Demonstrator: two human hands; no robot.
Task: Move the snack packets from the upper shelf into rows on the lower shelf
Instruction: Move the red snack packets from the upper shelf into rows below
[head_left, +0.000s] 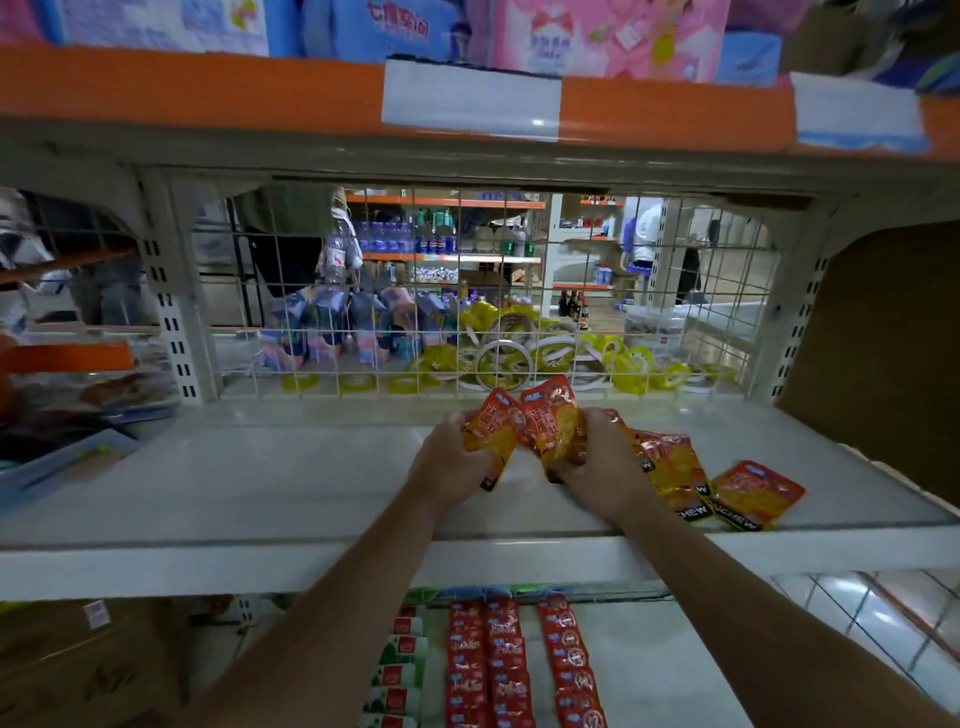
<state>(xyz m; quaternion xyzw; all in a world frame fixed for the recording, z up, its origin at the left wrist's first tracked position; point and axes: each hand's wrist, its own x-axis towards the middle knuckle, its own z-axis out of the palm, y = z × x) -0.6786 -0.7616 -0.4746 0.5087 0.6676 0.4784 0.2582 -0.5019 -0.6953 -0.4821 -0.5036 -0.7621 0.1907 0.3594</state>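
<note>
On the white upper shelf (260, 483), my left hand (452, 457) grips an orange-red snack packet (491, 421). Beside it my right hand (597, 462) grips more orange-red packets (550, 415), touching the left one. Two more packets lie on the shelf to the right: one (675, 473) against my right hand and one (756, 491) near the front edge. Below, on the lower shelf (660, 670), red packets stand in three rows (506, 670), the right row (571, 670) a little apart.
A wire grid (519, 291) backs the upper shelf, with yellow tape rolls and blue packs behind it. Green-and-white packets (400, 670) line the lower shelf left of the red rows. A brown cardboard box (78, 670) sits at lower left. A brown panel (893, 353) closes the right side.
</note>
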